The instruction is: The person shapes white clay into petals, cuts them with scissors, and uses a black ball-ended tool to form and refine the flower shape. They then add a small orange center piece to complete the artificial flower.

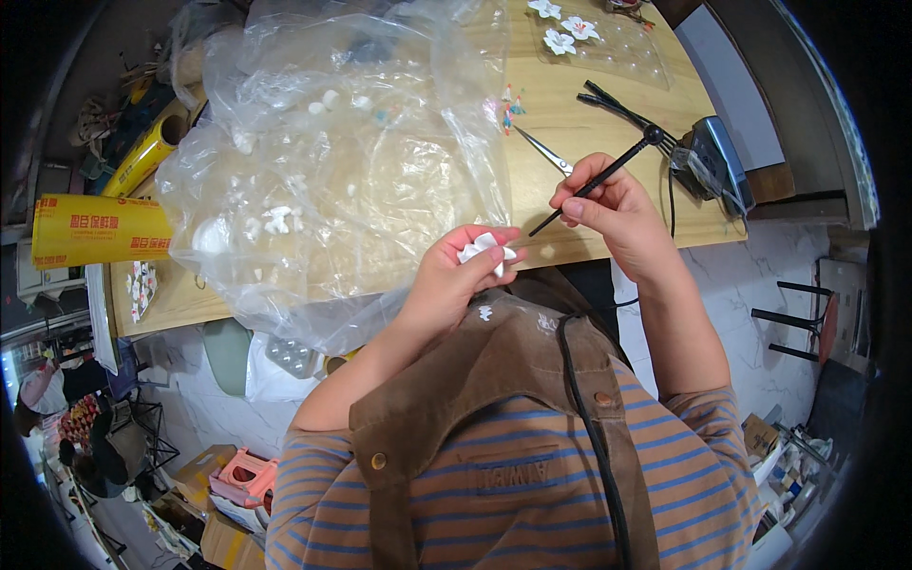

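Observation:
Between its thumb and fingers my left hand (pixel 456 274) holds a small white flower (pixel 486 247), its petals spread. My right hand (pixel 616 206) grips a thin black modelling tool (pixel 605 173) with a ball at its upper end; the narrow tip points down towards the flower, a short way off and not touching it. Metal scissors (pixel 545 152) lie just beyond my right hand, with small coloured pieces (pixel 509 110) near their points. Left of my hands, a clear plastic sheet (pixel 406 178) covers the table, with white lumps (pixel 278 219) on or under it.
Finished-looking white flowers (pixel 560 41) rest on a clear plastic tray (pixel 613 53) at the back. A dark device (pixel 719 160) and black cables (pixel 620 107) are at the right. Yellow rolls of cling film (pixel 100 229) stick out over the left side. A stool (pixel 819 324) stands right of the table (pixel 702 228).

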`<state>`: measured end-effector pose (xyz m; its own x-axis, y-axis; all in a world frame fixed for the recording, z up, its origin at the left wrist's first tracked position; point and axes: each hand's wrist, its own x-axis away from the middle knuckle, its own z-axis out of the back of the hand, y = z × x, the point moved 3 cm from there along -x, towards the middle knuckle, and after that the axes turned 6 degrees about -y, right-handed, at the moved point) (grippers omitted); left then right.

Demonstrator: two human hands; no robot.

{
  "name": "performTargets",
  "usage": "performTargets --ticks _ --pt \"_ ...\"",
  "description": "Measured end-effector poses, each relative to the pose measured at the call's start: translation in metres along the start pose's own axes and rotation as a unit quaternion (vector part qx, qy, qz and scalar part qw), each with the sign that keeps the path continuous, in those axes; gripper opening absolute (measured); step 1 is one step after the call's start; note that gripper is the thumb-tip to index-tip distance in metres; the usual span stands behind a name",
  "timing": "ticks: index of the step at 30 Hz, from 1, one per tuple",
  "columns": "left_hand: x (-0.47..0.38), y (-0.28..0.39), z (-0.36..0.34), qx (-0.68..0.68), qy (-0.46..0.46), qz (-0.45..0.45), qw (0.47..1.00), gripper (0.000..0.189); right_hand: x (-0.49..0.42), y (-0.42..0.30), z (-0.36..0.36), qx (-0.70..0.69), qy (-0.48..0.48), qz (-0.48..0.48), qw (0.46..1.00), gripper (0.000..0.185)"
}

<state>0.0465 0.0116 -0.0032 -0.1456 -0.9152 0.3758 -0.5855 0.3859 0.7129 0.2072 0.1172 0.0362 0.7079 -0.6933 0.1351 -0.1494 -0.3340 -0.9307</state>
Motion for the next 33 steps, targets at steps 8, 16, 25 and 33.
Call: performTargets --ticks 8,16,25,33 --pt "-0.003 -0.002 0.002 -0.088 0.015 -0.002 0.996 0.022 0.007 0.002 -0.010 0.003 -0.070 -0.058 0.996 0.016" --pt "-0.002 -0.001 -0.005 -0.028 -0.011 0.032 0.999 0.031 -0.008 0.015 -0.017 -0.009 -0.083 -0.049 0.995 0.015" --pt "0.001 -0.001 -0.007 -0.015 -0.035 0.014 0.999 0.032 -0.014 0.018 -0.019 -0.004 -0.086 -0.056 0.995 0.015" --pt "0.009 -0.001 -0.015 -0.106 -0.031 0.015 0.994 0.026 -0.012 0.025 -0.022 0.043 -0.076 -0.022 0.996 0.012"
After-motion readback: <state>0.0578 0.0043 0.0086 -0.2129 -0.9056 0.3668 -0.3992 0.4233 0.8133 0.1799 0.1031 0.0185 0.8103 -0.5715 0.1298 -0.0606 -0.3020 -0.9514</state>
